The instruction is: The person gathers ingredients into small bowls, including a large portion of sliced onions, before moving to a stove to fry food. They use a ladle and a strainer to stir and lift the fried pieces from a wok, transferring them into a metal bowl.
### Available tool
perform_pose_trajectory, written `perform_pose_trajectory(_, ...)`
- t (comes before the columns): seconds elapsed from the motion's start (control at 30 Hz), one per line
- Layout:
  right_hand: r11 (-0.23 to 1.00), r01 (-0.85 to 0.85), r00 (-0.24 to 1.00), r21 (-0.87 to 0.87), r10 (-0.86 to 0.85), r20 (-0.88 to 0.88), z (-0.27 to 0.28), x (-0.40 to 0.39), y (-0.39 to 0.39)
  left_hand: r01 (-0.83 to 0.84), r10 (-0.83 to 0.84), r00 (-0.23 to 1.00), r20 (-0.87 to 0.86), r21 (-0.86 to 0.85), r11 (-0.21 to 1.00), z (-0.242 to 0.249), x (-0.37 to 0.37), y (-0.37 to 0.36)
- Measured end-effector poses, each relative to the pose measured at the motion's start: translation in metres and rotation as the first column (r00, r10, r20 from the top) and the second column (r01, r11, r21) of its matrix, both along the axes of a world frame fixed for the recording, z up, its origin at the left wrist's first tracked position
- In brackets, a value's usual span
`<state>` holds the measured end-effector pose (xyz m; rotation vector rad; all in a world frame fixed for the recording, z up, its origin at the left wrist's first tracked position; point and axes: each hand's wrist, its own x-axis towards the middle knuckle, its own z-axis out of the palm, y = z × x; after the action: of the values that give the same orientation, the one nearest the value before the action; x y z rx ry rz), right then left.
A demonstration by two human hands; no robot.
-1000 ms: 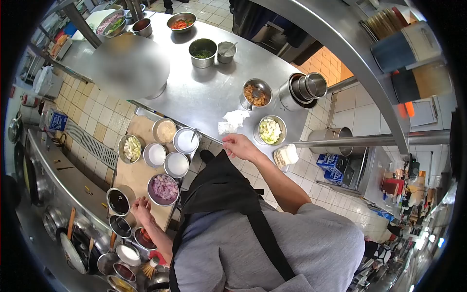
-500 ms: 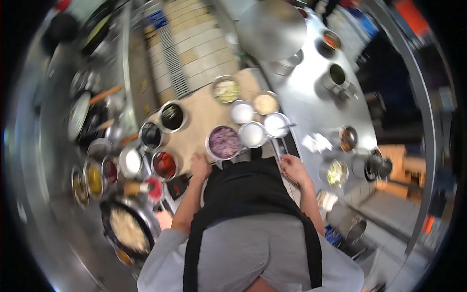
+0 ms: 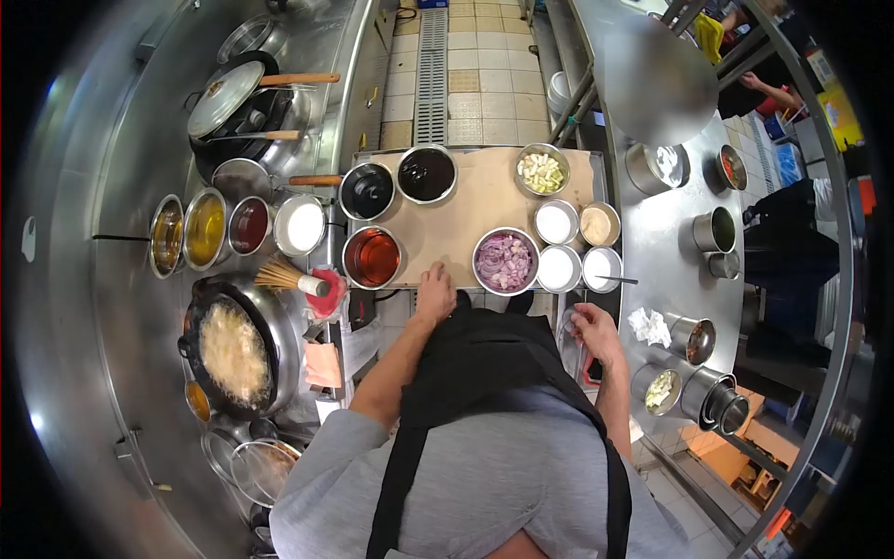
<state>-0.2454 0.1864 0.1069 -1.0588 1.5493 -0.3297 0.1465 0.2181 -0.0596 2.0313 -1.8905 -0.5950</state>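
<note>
The place is looking like a professional kitchen: pale food (image 3: pixel 233 354) is filling a black wok (image 3: pixel 193 321), metal pots (image 3: pixel 703 235) are standing on a long steel worktop (image 3: pixel 655 253), a metal bowl (image 3: pixel 480 279) is holding chopped red onion (image 3: pixel 506 259), and a drain grate (image 3: pixel 431 84) is running along the tiled floor (image 3: pixel 498 58).

Glossy metal onion bowl (image 3: pixel 506 292); smooth matt worktop (image 3: pixel 456 210); cloth apron (image 3: pixel 484 373); wooden handle (image 3: pixel 303 79).
</note>
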Motion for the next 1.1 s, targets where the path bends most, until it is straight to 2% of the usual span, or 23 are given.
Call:
perform_pose_trajectory(0.1,1.000,-0.017,1.000,0.014,0.016,0.007,-0.003,0.013,0.002,0.020,-0.021,0.999,-0.027,-0.045,0.999,0.001,0.003,0.004)
perform_pose_trajectory(0.3,0.998,-0.047,0.999,0.052,0.047,-0.005,0.002,0.032,0.011,0.057,-0.059,0.996,-0.060,-0.022,0.998,0.001,0.018,0.009)
perform_pose_trajectory(0.4,0.997,-0.038,0.999,0.069,0.039,-0.013,-0.006,0.035,0.017,-0.020,0.023,0.996,-0.091,0.035,0.999,-0.001,0.030,0.008)
perform_pose_trajectory(0.5,0.997,-0.029,0.999,0.077,0.031,-0.025,-0.003,0.041,0.022,-0.086,0.088,0.992,-0.085,0.023,0.996,0.000,0.042,0.005)
perform_pose_trajectory(0.53,0.997,-0.020,1.000,0.076,0.020,-0.007,-0.013,0.040,0.026,-0.180,0.187,0.977,-0.106,0.073,0.981,0.002,0.043,0.002)
perform_pose_trajectory(0.63,0.994,-0.042,0.999,0.101,0.044,-0.023,-0.021,0.045,0.029,-0.289,0.309,0.930,-0.202,0.121,0.950,-0.006,0.052,-0.004)
perform_pose_trajectory(0.77,0.995,-0.020,1.000,0.097,0.021,-0.008,-0.029,0.057,0.032,-0.270,0.303,0.940,-0.156,0.201,0.942,-0.004,0.051,-0.007)
perform_pose_trajectory(0.87,0.987,-0.081,0.997,0.139,0.083,-0.007,-0.048,0.070,0.027,-0.225,0.251,0.955,-0.159,0.167,0.960,-0.005,0.053,-0.004)
perform_pose_trajectory(0.97,0.984,-0.054,0.994,0.172,0.037,0.099,-0.060,0.096,0.015,-0.232,0.260,0.952,-0.163,0.170,0.958,-0.003,0.051,-0.005)
perform_pose_trajectory(1.1,0.962,0.136,0.952,0.236,-0.192,0.237,-0.080,0.129,0.001,-0.209,0.230,0.966,-0.116,0.171,0.963,0.004,0.048,-0.003)
